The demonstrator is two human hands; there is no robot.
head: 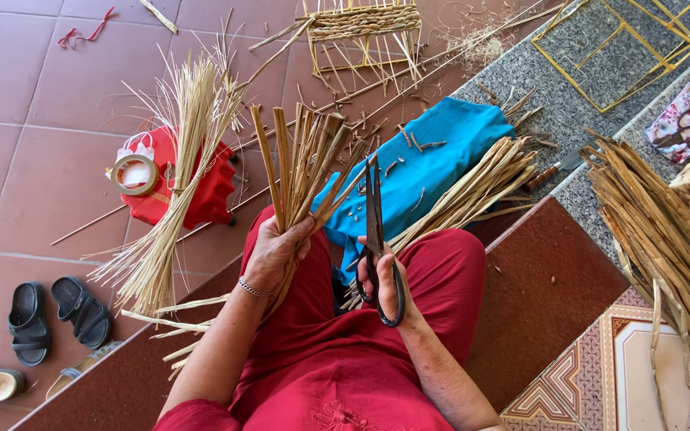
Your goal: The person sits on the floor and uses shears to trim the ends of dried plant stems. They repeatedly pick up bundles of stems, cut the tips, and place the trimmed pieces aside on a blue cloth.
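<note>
My left hand (275,251) grips a bundle of dried brown reed strips (307,156) upright, their cut ends fanning upward. My right hand (385,279) holds dark metal scissors (374,227) by the loops, blades pointing up and nearly closed beside the right side of the bundle. Both hands hover over my lap in red clothing (337,351). A silver bracelet sits on my left wrist.
A blue cloth (433,164) with reed scraps lies over my knee, and more reeds (481,187) rest on it. A pale straw sheaf (181,160) leans on a red stool (205,195) with a tape roll (136,174). Reed stack (664,239) at right. Sandals (57,311) on floor.
</note>
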